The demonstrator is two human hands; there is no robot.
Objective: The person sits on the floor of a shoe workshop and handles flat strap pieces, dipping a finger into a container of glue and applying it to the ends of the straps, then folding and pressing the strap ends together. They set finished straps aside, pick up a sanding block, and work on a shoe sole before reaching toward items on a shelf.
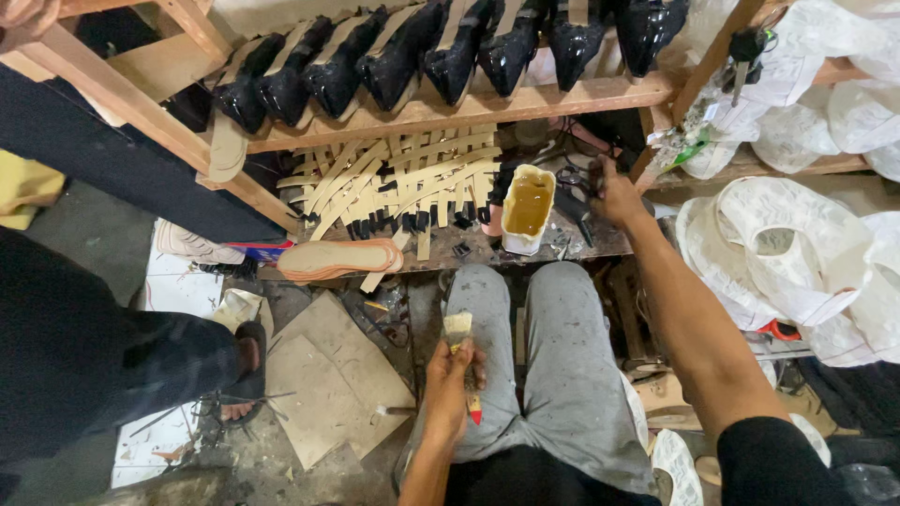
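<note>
Shelving of pale raw wood (450,111) is lined with glossy black pointed shoes (394,56); a cream tub of amber glue (528,208) stands below. The right hand (614,194), beside the tub, is closed on something dark and unclear. A glue-stiffened, red-handled brush (460,349) is gripped by the left hand (450,382) over the lap

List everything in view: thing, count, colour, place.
black shoes: about eight, glossy black, toe-down in a row on the upper wooden shelf
insole strips: many, tan with black ends, fanned out on the low bench
glue tub: one, white with amber liquid, bench centre
soles: small stack, tan and orange, bench front left
board pieces: several, brown, floor
plastic bags: many, white, right side
another person's leg: dark trousers, left
brush: one, pale bristles, in left hand over grey-trousered lap
right hand: reaching to bench beside the tub
</note>
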